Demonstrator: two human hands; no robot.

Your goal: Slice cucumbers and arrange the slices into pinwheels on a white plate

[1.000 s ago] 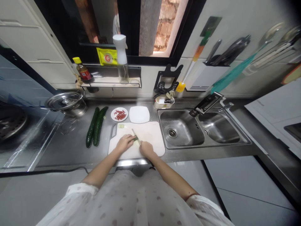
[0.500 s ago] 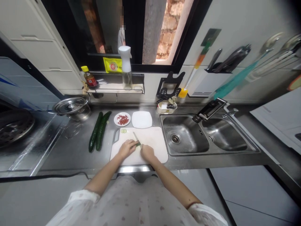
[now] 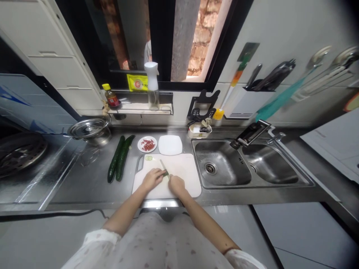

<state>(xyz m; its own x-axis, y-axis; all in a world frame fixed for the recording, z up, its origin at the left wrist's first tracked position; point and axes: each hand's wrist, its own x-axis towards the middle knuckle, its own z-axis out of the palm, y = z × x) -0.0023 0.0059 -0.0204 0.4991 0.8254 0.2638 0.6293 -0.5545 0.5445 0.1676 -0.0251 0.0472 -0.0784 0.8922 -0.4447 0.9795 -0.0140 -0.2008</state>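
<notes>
On the white cutting board [image 3: 185, 170], my left hand [image 3: 153, 179] presses its fingers on a short dark-green cucumber piece [image 3: 165, 173]. My right hand [image 3: 176, 185] is closed around the handle of a knife [image 3: 162, 164], which the fingers mostly hide. The blade points away from me and lies against the cucumber piece, close to my left fingertips. A few pale cucumber slices [image 3: 149, 158] rest at the board's upper left corner. To the left of the board, two whole cucumbers [image 3: 121, 158] lie side by side on the counter.
Behind the board stand a small plate of chopped red pieces [image 3: 147, 144] and a white square plate [image 3: 170, 145]. A double sink [image 3: 224, 183] borders the board on the right. A lidded steel pot [image 3: 91, 130] is at the back left. A knife block [image 3: 246, 101] hangs on the wall.
The whole view has shifted slightly, with the scene sitting a little lower and to the right. Both hands stay at the cucumber piece; the knife blade has moved only slightly against it.
</notes>
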